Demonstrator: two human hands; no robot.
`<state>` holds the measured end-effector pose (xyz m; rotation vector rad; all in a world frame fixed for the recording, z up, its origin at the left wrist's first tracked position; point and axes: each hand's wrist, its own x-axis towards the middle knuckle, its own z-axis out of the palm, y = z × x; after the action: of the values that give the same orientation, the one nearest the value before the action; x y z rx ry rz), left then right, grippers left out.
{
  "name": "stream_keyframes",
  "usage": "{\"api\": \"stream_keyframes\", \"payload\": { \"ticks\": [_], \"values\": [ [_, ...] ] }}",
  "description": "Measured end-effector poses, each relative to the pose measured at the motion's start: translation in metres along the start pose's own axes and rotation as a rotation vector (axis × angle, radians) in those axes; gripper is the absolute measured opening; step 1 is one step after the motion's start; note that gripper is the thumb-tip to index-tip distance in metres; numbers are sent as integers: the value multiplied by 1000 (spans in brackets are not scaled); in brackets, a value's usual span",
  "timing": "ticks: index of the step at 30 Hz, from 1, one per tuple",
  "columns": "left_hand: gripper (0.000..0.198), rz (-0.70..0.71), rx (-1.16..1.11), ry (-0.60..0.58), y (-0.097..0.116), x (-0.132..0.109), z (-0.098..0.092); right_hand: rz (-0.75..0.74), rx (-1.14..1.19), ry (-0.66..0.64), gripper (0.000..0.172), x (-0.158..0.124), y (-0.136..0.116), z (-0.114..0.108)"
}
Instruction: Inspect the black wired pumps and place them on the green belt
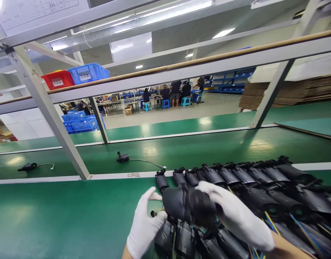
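My right hand (235, 212), in a white glove, is closed around a black cylindrical motor (176, 203) and holds it above the bench. The motor's right end is blurred. Beside its left end is my left hand (147, 223), also gloved, with thumb and fingers apart; whether they touch the motor I cannot tell. Under and around my hands lie rows of similar black motors (262, 174) with coloured wires (272, 221). At the near left end of the rows, another motor (184, 237) lies partly below the held one.
Two single motors with leads, one in the middle (123, 157) and one at the left (28, 167), lie on the green strip behind a white rail (133, 175). A slanted post (50, 111) rises at left. Red (57, 80) and blue bins (89, 73) stand overhead. People sit far off.
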<state>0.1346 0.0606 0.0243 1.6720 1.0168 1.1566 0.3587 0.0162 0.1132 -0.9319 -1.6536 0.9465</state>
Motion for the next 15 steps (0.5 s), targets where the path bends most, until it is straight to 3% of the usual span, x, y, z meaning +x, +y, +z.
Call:
{"api": "stream_keyframes", "payload": {
  "ticks": [2,5,10,15],
  "values": [
    [45,-70,-23,-102,1,-3,3,153,288,165,49,8,5,-2],
    [43,-144,-31,-154,-4,-8,8,293,552,259,50,26,4,-13],
    [46,-87,-55,-82,-33,-4,13,237,396,437,47,37,-24,-59],
    [51,-120,-17,54,-62,3,21,39,109,703,36,47,-68,-144]
  ]
}}
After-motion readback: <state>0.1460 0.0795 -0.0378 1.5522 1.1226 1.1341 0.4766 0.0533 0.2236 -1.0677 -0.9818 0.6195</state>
